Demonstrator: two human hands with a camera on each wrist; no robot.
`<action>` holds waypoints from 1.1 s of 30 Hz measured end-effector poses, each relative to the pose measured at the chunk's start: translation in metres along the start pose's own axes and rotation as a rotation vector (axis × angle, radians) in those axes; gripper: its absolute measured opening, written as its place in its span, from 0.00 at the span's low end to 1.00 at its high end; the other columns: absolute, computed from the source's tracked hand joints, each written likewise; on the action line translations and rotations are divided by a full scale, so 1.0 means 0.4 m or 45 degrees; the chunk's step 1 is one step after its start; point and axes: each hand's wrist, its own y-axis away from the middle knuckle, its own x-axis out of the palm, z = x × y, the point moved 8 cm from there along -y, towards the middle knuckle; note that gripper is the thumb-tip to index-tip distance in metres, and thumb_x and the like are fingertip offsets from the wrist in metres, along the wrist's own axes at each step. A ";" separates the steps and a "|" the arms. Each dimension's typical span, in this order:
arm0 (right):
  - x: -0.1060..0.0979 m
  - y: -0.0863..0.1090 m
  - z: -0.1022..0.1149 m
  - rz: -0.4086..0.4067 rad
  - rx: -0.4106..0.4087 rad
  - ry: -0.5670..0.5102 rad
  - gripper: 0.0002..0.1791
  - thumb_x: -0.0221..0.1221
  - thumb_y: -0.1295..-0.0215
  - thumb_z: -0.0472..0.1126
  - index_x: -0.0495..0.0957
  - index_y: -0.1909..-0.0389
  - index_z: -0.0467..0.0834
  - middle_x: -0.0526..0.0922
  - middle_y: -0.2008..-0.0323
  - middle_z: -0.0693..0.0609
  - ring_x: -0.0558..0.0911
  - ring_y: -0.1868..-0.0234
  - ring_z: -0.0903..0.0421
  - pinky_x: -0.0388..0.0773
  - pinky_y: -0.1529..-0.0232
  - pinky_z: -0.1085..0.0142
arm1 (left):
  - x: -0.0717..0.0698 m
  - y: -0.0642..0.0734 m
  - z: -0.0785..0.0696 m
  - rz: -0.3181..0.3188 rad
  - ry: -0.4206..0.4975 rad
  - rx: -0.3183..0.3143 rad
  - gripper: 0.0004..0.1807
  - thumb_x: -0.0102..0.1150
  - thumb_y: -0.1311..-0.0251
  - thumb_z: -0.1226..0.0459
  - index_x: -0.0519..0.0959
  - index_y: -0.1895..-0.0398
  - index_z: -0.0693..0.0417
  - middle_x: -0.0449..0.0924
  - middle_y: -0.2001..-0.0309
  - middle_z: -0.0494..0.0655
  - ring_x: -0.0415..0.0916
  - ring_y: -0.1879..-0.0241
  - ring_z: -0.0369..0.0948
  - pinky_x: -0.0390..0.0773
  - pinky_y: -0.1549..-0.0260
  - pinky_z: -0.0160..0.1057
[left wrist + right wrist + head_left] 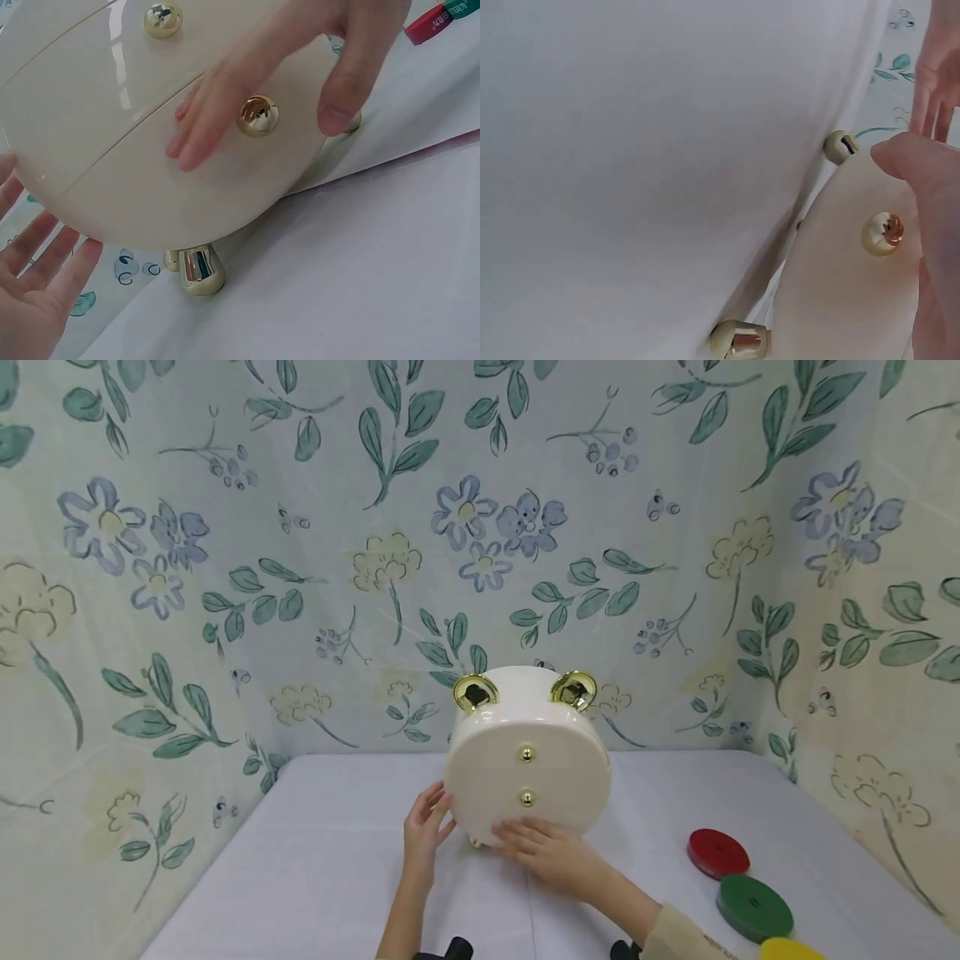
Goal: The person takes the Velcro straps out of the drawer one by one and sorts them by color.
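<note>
A round cream box (528, 727) with a seam across its front stands upright on the white table. Two gold knobs sit on that front, an upper knob (527, 754) and a lower knob (527, 797). Gold rings like ears top it, and short gold feet (201, 270) hold it up. My left hand (427, 827) touches its left side, fingers spread and fairly straight. Across the lower front, below the lower knob in the head view, lies my right hand (555, 853) with extended fingers; its thumb (900, 157) is near the edge. Neither hand pinches a knob.
On the right of the table lie a red disc (717, 853), a green disc (754, 907) and a partly visible yellow disc (791, 950). Floral cloth (337, 527) hangs behind and at both sides. Black pieces show near both wrists at the bottom edge.
</note>
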 end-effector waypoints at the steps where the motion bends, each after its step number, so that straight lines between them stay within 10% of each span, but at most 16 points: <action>1: -0.006 -0.002 0.001 0.011 0.025 -0.036 0.29 0.59 0.51 0.44 0.71 0.43 0.52 0.73 0.41 0.55 0.72 0.41 0.58 0.66 0.40 0.65 | 0.001 0.002 0.000 -0.001 -0.005 0.006 0.25 0.55 0.41 0.53 0.70 0.44 0.57 0.73 0.50 0.47 0.73 0.54 0.34 0.78 0.53 0.44; 13: -0.088 0.023 -0.045 -0.080 0.290 -0.333 0.29 0.63 0.50 0.47 0.72 0.45 0.43 0.77 0.47 0.52 0.75 0.47 0.55 0.72 0.47 0.59 | 0.017 0.006 -0.021 -0.047 -0.098 0.092 0.22 0.47 0.36 0.52 0.69 0.44 0.56 0.73 0.50 0.49 0.71 0.57 0.33 0.78 0.56 0.41; 21: -0.129 0.094 -0.093 -0.146 0.509 -0.286 0.28 0.43 0.32 0.57 0.70 0.42 0.42 0.74 0.44 0.50 0.74 0.45 0.52 0.69 0.45 0.62 | 0.024 0.018 -0.049 -0.187 -0.386 0.303 0.18 0.47 0.35 0.54 0.71 0.48 0.54 0.74 0.53 0.49 0.68 0.56 0.38 0.71 0.59 0.36; 27: -0.149 0.162 -0.139 -0.134 0.701 -0.270 0.29 0.47 0.34 0.56 0.68 0.40 0.42 0.71 0.41 0.48 0.72 0.44 0.51 0.44 0.33 0.80 | 0.014 0.039 -0.080 -0.241 -0.743 0.476 0.17 0.45 0.35 0.53 0.73 0.49 0.52 0.76 0.54 0.46 0.71 0.54 0.43 0.73 0.55 0.46; 33: -0.160 0.237 -0.189 0.071 0.952 -0.202 0.37 0.63 0.49 0.48 0.63 0.36 0.46 0.67 0.37 0.49 0.69 0.40 0.50 0.64 0.37 0.56 | 0.004 0.059 -0.123 -0.226 -1.240 0.843 0.16 0.52 0.40 0.58 0.75 0.50 0.53 0.77 0.51 0.52 0.70 0.47 0.51 0.68 0.48 0.55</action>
